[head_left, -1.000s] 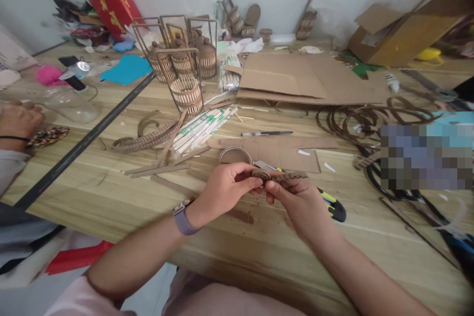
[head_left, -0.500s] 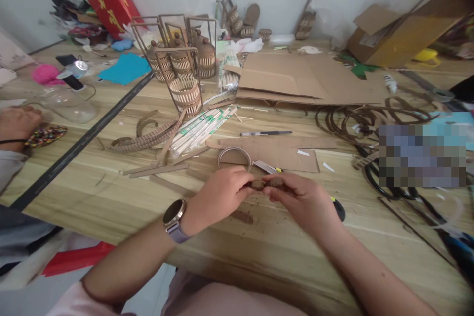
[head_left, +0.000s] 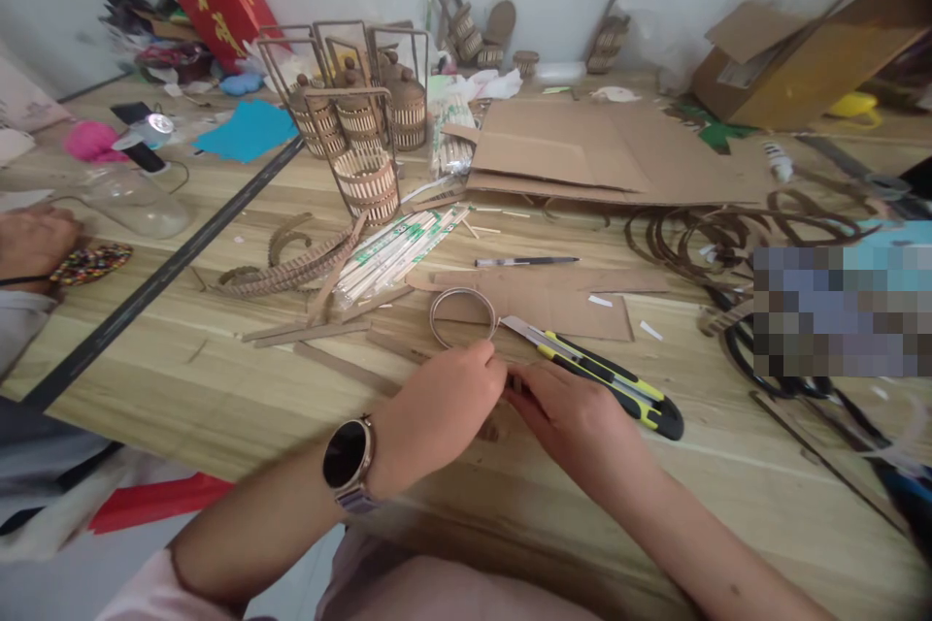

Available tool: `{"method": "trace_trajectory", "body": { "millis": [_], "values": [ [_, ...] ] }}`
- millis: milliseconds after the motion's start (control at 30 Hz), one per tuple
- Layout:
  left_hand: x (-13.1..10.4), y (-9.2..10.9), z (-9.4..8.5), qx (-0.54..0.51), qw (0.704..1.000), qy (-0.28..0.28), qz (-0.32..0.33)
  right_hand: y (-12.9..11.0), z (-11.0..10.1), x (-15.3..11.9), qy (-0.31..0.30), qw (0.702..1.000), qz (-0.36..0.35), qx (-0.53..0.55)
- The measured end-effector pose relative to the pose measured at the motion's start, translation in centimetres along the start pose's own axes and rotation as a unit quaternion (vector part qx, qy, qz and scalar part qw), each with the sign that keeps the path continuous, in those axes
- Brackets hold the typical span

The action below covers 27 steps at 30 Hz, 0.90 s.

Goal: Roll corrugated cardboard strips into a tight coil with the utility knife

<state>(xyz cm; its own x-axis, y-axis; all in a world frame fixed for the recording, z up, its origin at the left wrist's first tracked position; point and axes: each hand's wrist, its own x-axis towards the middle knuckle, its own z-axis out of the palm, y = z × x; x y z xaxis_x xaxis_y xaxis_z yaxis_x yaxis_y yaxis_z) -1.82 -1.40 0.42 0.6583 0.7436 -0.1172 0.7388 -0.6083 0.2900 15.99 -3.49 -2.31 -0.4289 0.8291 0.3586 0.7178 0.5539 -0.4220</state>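
My left hand, with a watch on its wrist, is closed, its fingertips meeting those of my right hand. Between them is a small brown piece, mostly hidden; the right fingers are closed on it. What the left fingers grip is covered by that hand. Just beyond the left knuckles lies a round ring. A yellow and black utility knife rests on the table right behind my right hand, blade pointing left. Flat cardboard pieces lie behind the ring.
Small slatted baskets with tall handles stand at the back left. Wrapped sticks, a pen, large cardboard sheets and coiled brown strips lie farther back. Another person's hand rests at the left edge.
Both hands have turned and moved slightly down, with the fingers now covering most of the brown piece. The utility knife, mostly covered before, now shows nearly whole.
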Motion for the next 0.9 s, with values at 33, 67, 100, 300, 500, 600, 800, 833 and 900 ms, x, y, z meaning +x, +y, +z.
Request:
{"method": "trace_trajectory", "body": {
  "millis": [33,67,100,300,500,600,800,833,900],
  "values": [
    [0.1,-0.1,0.1,-0.018,1.000,0.018,0.000,0.0,-0.1,0.0,0.008,1.000,0.016,0.011],
    [0.1,-0.3,0.1,-0.049,0.998,0.046,0.000,0.0,-0.2,0.1,0.015,0.999,0.039,0.031],
    [0.2,-0.5,0.2,-0.092,0.992,0.081,0.000,0.0,-0.4,0.1,0.020,0.996,0.068,0.059],
    [0.4,-1.5,0.3,-0.410,0.890,0.198,-0.018,-0.2,-1.2,0.6,0.059,0.930,0.228,0.281],
    [0.4,-1.3,0.1,-0.355,0.900,0.252,0.030,-0.5,-1.6,1.0,0.038,0.895,0.279,0.347],
    [0.5,-1.6,0.1,-0.298,0.913,0.268,0.074,-0.5,-1.7,1.0,0.022,0.897,0.278,0.342],
    [0.6,-2.3,0.7,-0.208,0.934,0.253,0.142,-0.6,-1.9,1.2,-0.019,0.894,0.305,0.327],
    [0.6,-2.3,0.7,-0.200,0.937,0.246,0.146,-0.6,-1.9,1.3,-0.021,0.894,0.309,0.324],
    [0.5,-2.1,0.6,-0.182,0.942,0.232,0.157,-0.4,-1.7,1.2,-0.023,0.892,0.320,0.318]
  ]
}}
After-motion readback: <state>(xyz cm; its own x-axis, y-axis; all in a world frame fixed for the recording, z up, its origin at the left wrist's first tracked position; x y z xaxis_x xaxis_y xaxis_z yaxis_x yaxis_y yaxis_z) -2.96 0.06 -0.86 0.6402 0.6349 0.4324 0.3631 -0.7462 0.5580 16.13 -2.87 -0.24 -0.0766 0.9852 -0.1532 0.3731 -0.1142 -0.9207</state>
